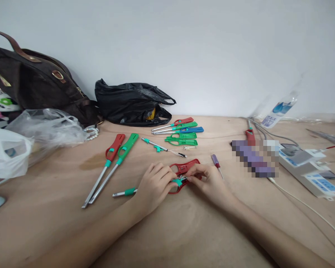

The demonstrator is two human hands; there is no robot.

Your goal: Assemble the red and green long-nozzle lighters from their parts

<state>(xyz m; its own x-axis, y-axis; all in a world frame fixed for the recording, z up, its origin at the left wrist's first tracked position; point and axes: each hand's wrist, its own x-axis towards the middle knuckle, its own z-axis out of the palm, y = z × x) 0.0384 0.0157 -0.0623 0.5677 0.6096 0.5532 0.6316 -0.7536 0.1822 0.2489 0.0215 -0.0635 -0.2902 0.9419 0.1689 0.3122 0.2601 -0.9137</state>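
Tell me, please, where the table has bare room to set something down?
Bare wood lies between the forearms, and at far left before the two lighters. It is crowded around the hands, near the lighter pile, and by the power strip.

I have a red plastic lighter shell (184, 168) lying flat on the wooden table, its opened side up, with a small teal trigger piece (178, 182) at its near end.

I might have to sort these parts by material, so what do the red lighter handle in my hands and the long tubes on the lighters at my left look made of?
Red lighter handle: seemingly moulded plastic, glossy, uniform colour. Long tubes: likely metal, with a silvery, slightly reflective sheen.
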